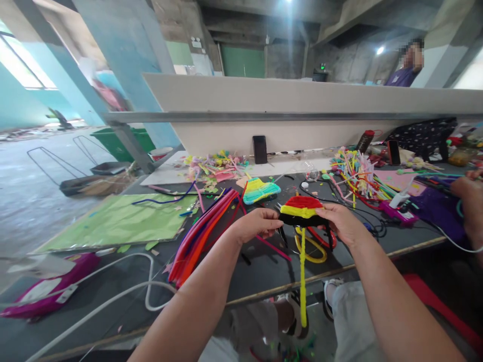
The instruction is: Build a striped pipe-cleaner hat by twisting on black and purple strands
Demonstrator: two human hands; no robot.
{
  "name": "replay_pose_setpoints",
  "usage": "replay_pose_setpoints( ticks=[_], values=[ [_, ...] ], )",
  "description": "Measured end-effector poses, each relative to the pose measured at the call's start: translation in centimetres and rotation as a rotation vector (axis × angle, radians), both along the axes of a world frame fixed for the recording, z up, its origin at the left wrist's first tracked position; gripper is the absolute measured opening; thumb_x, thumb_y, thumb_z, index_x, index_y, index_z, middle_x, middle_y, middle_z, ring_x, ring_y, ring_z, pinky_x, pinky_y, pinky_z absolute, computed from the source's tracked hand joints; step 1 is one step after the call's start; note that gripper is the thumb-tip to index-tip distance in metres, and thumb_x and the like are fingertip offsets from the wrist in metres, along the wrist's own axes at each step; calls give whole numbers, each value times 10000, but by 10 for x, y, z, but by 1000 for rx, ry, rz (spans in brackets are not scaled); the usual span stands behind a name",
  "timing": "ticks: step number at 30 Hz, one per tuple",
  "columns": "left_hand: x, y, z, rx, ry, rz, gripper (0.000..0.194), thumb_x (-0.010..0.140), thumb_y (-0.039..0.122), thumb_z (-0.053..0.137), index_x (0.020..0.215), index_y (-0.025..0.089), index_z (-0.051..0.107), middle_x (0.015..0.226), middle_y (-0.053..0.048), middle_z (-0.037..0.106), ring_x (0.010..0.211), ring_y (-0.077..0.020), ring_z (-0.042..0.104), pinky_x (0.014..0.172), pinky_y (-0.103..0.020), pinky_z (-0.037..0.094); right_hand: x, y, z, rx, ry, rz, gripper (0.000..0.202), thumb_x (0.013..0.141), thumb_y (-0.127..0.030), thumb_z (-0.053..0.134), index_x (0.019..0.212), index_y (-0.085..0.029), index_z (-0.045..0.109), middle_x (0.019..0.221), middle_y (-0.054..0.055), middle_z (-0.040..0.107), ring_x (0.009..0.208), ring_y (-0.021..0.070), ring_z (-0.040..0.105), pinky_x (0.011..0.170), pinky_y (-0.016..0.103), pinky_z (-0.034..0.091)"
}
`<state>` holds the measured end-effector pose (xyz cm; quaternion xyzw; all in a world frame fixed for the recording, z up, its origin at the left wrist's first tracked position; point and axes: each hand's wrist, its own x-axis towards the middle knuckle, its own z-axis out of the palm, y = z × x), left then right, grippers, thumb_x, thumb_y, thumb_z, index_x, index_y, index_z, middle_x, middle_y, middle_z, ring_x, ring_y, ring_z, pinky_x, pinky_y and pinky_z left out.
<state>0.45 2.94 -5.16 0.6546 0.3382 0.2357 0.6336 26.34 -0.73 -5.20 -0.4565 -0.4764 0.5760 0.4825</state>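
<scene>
Green sheet (124, 219), pipe cleaners (204, 236), phone (259, 150) beyond hands (260, 222)

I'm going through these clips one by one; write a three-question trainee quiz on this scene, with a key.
1. Multiple choice: the left hand and right hand hold a three-coloured fuzzy piece. Which colour band lies lowest in the picture?
A) red
B) yellow
C) black

2. True or false: the yellow-and-turquoise piece lies on the table, beyond the hands.

3. Fill in: a ____ fuzzy strip hangs below the held piece, past the table's near edge.

Key: 1. C; 2. True; 3. yellow
</scene>
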Motion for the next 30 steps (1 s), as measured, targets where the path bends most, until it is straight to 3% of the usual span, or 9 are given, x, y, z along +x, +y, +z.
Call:
replay_pose_setpoints(
  ticks=[4,7,10,15,21,25,30],
  values=[
    [3,-2,0,-36,-23,-1,351,676,418,711,639,157,480,479,50,461,435,-59,425,415,-172,297,-1,-1,2,-13,-27,1,240,707,-293,695,896,-145,712,846,56,722,460,76,520,391,194,407],
    [4,-4,1,-80,-69,-22,305,683,383,707,705,143,522,610,15,556,435,-43,424,379,-163,246,0,-1,2,-13,-34,3,215,700,-289,696,851,-137,709,766,39,705,413,61,476,358,189,379],
    [5,-6,3,-115,-110,-23,297,691,372,700,770,137,535,786,-31,620,429,-25,425,351,-154,214,3,1,-1,-5,-43,17,220,703,-292,691,855,-134,707,768,43,702,412,62,482,357,188,391],
    [5,-5,2,-143,-106,-33,320,713,402,685,804,135,534,714,-13,592,374,-19,407,309,-142,182,3,3,-5,24,-30,27,207,684,-292,707,808,-126,707,770,57,703,426,73,504,356,186,411],
    [2,-4,1,-134,-121,-72,337,774,448,622,836,134,517,846,-50,608,361,-14,424,282,-145,207,1,3,-4,12,-3,22,206,674,-298,717,793,-130,710,780,66,714,443,78,516,362,179,407],
    [5,-2,-1,-88,-139,40,374,786,513,589,855,153,517,691,24,530,349,-14,400,281,-132,184,-2,3,-5,13,-12,59,226,686,-318,710,809,-129,710,752,55,710,444,79,507,381,186,402],
    [6,4,-7,-102,-110,163,354,727,471,675,755,167,496,471,87,376,340,-35,380,292,-125,180,-5,4,-8,18,-1,67,278,720,-400,696,828,-144,699,742,38,702,451,85,525,436,210,434]
  ],
)
